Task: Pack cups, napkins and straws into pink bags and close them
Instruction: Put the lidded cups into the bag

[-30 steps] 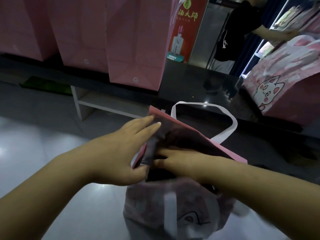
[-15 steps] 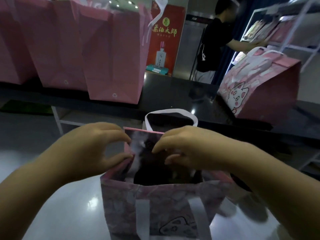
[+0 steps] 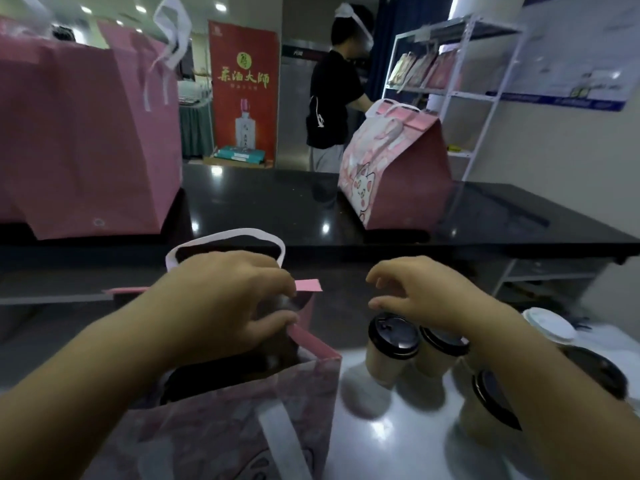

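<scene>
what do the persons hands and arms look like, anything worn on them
Both are bare. The left hand and right hand wear no gloves, and no sleeve covers the left forearm or right forearm as far as the frame shows. No watch, bracelet or ring is visible, though the picture is slightly blurred.

"茶酒大师" on red banner (image 3: pixel 243 88)

Shop: advertising banner (image 3: pixel 243 88), stocked shelf rack (image 3: pixel 446 81), counter (image 3: pixel 277 199).
</scene>
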A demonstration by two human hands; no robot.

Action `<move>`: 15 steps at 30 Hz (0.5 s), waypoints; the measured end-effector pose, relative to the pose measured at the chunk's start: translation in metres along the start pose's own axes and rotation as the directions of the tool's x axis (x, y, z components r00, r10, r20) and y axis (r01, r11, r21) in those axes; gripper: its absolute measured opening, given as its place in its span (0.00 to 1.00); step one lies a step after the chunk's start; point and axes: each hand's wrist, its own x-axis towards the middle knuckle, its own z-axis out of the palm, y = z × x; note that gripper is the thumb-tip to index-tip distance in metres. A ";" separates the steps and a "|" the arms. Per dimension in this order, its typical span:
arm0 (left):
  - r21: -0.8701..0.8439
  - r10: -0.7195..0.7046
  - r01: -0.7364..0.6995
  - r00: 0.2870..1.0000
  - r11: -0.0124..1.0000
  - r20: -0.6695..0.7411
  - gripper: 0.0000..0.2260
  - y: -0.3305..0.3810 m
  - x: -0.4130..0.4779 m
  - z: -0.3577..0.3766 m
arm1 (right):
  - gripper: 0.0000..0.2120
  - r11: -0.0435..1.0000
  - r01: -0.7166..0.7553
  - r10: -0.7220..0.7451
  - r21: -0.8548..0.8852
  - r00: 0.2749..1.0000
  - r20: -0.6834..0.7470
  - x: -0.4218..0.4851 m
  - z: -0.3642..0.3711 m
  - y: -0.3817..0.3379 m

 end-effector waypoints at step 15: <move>-0.018 -0.008 0.008 1.000 1.000 0.027 0.15 0.007 0.006 0.015 | 0.31 0.965 -0.236 0.258 -0.112 0.929 0.266 0.014 0.090 0.051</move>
